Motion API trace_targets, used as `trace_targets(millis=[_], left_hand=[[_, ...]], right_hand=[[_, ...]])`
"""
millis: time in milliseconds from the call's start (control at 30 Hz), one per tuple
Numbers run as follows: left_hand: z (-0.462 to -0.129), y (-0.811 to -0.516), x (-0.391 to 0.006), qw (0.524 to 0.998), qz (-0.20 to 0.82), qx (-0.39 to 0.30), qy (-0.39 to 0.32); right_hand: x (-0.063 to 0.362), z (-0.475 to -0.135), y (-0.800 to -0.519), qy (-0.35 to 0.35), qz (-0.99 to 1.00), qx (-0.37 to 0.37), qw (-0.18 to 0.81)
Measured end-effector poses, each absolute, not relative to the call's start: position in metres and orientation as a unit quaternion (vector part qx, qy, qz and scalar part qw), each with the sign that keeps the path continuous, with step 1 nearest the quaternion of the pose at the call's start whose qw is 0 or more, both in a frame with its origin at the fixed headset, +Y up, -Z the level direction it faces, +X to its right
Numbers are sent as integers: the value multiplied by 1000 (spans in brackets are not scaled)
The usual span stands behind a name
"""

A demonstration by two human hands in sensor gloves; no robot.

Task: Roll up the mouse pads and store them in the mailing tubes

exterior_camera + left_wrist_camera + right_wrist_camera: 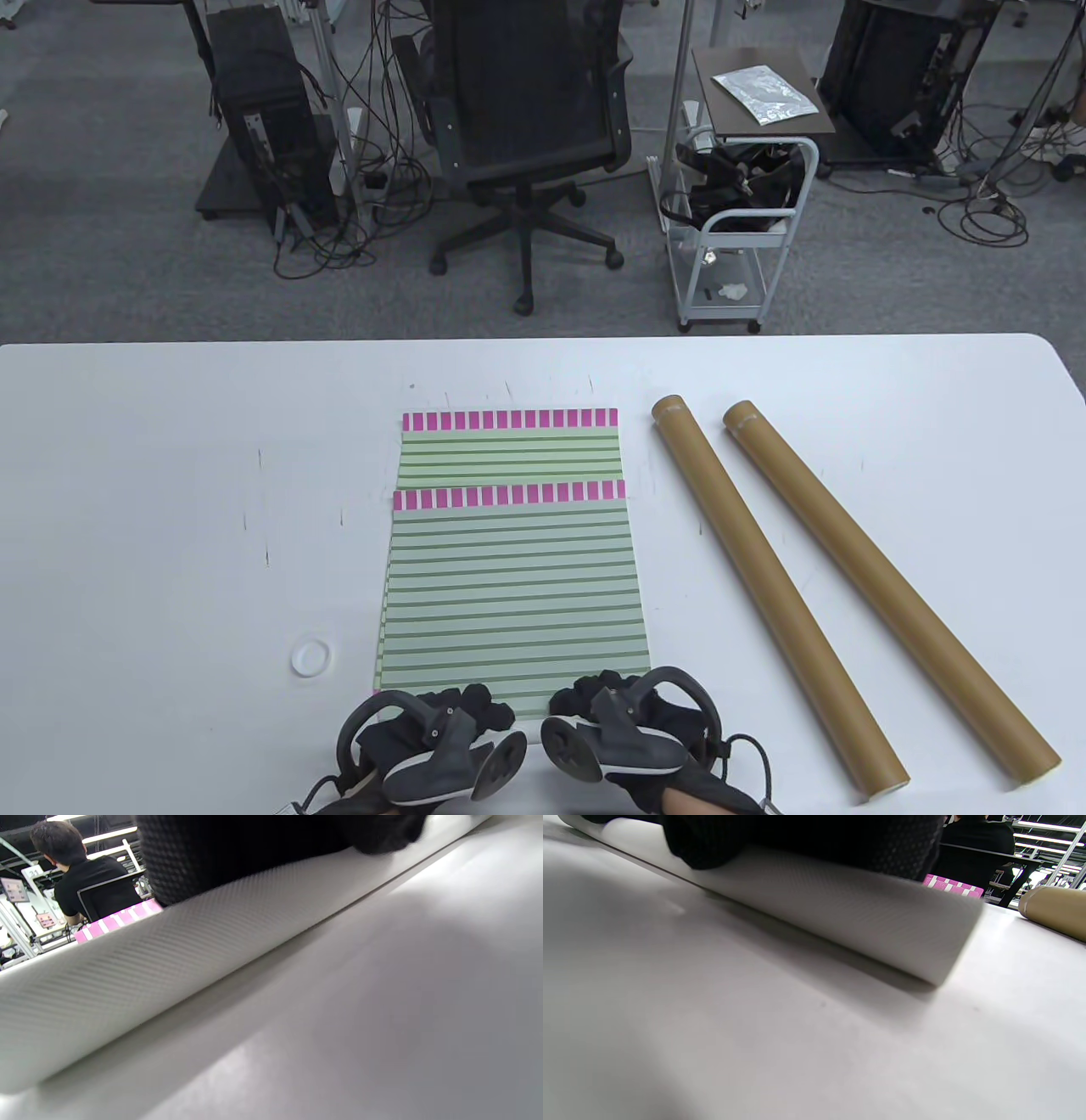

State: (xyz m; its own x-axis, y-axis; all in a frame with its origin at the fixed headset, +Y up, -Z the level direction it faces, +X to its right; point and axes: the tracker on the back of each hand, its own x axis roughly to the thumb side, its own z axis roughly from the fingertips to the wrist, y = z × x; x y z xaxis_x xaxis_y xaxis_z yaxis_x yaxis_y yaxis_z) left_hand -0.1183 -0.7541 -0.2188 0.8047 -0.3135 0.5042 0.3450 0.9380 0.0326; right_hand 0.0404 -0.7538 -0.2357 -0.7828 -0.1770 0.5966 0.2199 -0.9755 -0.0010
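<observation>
White worktop [170, 509] fills the near half of the scene, with grey carpet, an office chair [526, 127] and a wheeled cart [738, 229] beyond its far edge. Nearest me, my left hand [441, 722] and my right hand [624, 709] sit side by side on the near end of the top pad [513, 586], fingers curled over its rolled-up edge. Both wrist views show that edge curled into a pale, textured roll [127, 967] lying on the worktop, with my gloved fingers [797, 836] pressed on top of it and gripping it. Just left of the pad, close to my left hand, lies a small white cap [310, 658]. The top pad, green-striped with a pink-and-white band at its far end, lies flat ahead of my hands and overlaps a second pad [509, 441] of the same pattern, whose far part shows beyond it. To the right of the pads, apart from them, two brown tubes [768, 586] lie side by side on the worktop, slanting from near right to far left; the outer tube [882, 581] is not touching the inner one. On the cart's top shelf rests a silvery bag [764, 95]. In the left wrist view a seated person [80, 878] in black appears far off.
</observation>
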Motion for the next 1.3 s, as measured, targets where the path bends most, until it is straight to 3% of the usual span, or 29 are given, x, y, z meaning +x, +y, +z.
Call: trace_targets(millis=[133,433,567,900,1300], left_hand=[[-218,-754,-115,943,-209,10,-260],[-226,-755,-121,956,-160,-36,-244],[-222,-753,-124,954,-131,-50,-264],[-213,-753,-121,938,-186,-17,-292],[-224,-755,-131,963,-118,-38,-238]], right_hand=[[41,-236,-755,-33,-945,-309,99],[42,-239,-752,-45,-943,-315,93],[46,-239,-751,-85,-943,-318,47],[43,-237,-755,-65,-944,-317,69],[51,-234,-753,-17,-951,-303,61]])
